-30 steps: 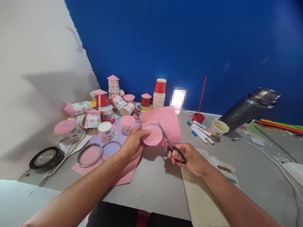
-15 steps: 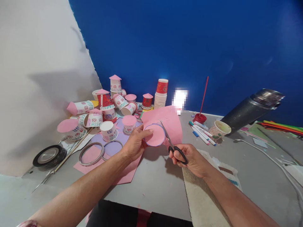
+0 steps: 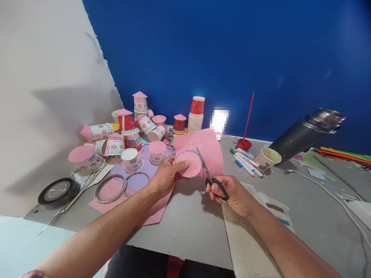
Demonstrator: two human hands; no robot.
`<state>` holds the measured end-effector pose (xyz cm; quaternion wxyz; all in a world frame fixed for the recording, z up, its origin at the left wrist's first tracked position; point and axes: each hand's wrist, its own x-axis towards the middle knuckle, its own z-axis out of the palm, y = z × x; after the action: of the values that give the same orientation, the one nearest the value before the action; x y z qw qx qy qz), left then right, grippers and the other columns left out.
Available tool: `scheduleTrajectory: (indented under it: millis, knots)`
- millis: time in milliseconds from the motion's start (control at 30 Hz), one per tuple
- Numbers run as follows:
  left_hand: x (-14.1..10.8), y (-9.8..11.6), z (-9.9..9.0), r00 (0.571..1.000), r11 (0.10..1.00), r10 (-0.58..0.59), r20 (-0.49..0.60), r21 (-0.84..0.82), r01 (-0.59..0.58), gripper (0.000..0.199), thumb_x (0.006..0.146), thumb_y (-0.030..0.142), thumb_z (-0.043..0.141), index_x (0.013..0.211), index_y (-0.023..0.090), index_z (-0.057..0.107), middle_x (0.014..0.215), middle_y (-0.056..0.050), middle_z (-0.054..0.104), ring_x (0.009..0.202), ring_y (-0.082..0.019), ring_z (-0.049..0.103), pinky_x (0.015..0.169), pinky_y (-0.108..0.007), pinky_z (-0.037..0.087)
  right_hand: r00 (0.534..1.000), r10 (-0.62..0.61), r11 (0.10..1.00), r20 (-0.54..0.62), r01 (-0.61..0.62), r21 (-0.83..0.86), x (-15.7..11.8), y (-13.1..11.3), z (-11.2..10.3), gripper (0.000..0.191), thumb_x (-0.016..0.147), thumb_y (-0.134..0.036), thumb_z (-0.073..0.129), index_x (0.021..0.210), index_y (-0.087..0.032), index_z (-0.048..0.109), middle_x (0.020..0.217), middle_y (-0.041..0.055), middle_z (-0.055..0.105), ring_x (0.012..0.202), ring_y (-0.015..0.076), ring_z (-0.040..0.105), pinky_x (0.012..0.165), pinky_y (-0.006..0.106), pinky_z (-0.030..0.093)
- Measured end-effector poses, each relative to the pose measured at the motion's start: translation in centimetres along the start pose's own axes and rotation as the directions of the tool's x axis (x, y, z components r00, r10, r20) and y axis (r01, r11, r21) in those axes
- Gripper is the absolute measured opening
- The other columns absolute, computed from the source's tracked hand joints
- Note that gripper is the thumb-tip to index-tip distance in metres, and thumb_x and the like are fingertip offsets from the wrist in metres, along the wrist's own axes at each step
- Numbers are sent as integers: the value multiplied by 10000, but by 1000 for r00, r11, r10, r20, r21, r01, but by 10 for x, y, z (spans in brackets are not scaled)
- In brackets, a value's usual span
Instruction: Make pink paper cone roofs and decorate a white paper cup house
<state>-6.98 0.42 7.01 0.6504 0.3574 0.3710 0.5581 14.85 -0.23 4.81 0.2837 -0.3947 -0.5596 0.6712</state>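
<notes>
My left hand (image 3: 168, 173) pinches a pink paper (image 3: 189, 165) marked with a blue circle outline, its thumb lying on top of the circle. The sheet's wider part (image 3: 208, 144) spreads behind and to the right. My right hand (image 3: 227, 193) grips black-handled scissors (image 3: 206, 169), fingers in the loops. Their blades point up and away at the circle's right edge. Left of my left hand stand a white cup (image 3: 132, 160) and a cup with a pink disc top (image 3: 157, 148).
Decorated paper cups (image 3: 115, 144) crowd the back left. Two rings (image 3: 100, 195), black tape (image 3: 58, 192) and a pink sheet (image 3: 150, 210) lie at left. Markers (image 3: 246, 164), a patterned cup (image 3: 268, 157), a dark flask (image 3: 301, 135) and a white cable (image 3: 330, 193) are at right.
The view has shifted slightly. My left thumb and the circle have moved a little relative to each other, and the scissors remain at the circle's right edge.
</notes>
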Motion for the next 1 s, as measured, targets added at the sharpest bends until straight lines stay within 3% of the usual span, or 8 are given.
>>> scheduleTrajectory:
  millis: [767, 1000]
  knots:
    - [1, 1, -2, 1000, 1000, 9, 24, -13, -9, 301, 678, 244, 839, 923, 116, 720, 807, -54, 718, 687, -145, 640, 609, -250, 544, 1000, -7, 1000, -16, 7, 13, 0, 3, -1, 526, 705, -652, 762, 765, -136, 678, 624, 8, 596, 529, 77, 396, 500, 245, 253]
    - [1, 2, -3, 999, 999, 36, 22, -2, -36, 293, 689, 246, 831, 930, 122, 721, 816, -52, 707, 664, -139, 620, 558, -246, 526, 999, 20, 1000, -32, -20, 19, 1, 1, 1, 542, 665, -660, 785, 740, -138, 662, 609, 9, 586, 528, 83, 390, 493, 250, 232]
